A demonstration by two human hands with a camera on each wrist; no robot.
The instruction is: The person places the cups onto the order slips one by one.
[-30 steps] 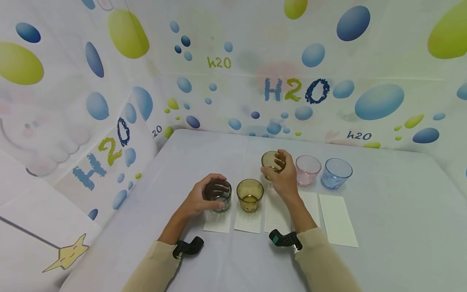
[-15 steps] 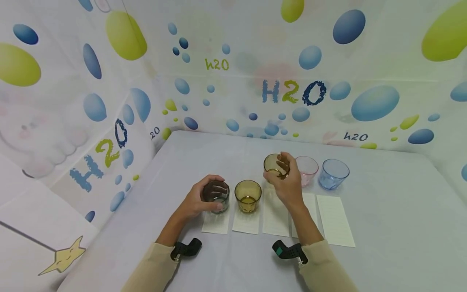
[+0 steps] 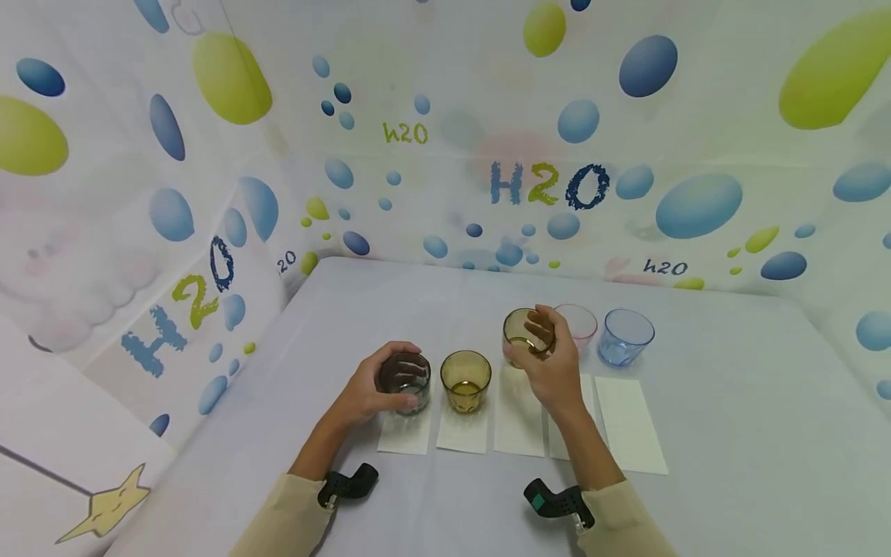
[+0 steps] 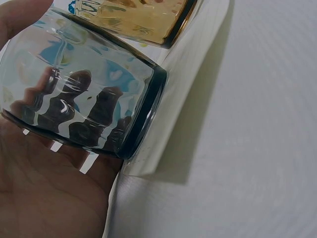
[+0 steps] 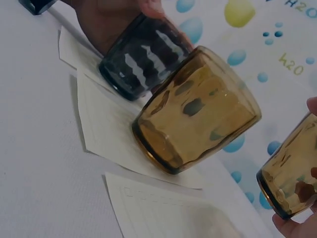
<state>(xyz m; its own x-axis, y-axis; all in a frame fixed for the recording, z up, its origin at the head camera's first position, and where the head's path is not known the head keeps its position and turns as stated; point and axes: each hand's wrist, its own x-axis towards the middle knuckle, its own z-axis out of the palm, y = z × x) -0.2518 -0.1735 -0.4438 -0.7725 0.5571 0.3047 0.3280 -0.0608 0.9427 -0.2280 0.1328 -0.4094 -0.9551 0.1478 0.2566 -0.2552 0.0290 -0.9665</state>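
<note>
My left hand (image 3: pixel 362 391) grips a dark grey glass tumbler (image 3: pixel 407 387) at the back part of the leftmost paper card. Its fingers wrap the far side, seen through the glass in the left wrist view, and the thumb lies across the near side. With fingers and thumb round it, my right hand (image 3: pixel 559 373) holds an amber glass tumbler (image 3: pixel 518 331) behind the third card. In the right wrist view only part of that tumbler (image 5: pixel 292 171) shows, at the right edge. Another amber tumbler (image 3: pixel 465 381) stands upright on the second card between the hands.
A pink glass (image 3: pixel 583 321), partly hidden by my right hand, and a blue glass (image 3: pixel 626 339) stand at the back right. Several white paper cards (image 3: pixel 629 425) lie in a row in front. A printed cloth wall (image 3: pixel 445 209) rises behind the table.
My right hand has brought its amber tumbler rightward and nearer to me, now covering more of the pink glass. The left hand keeps its hold on the grey tumbler. The head view has shifted slightly.
</note>
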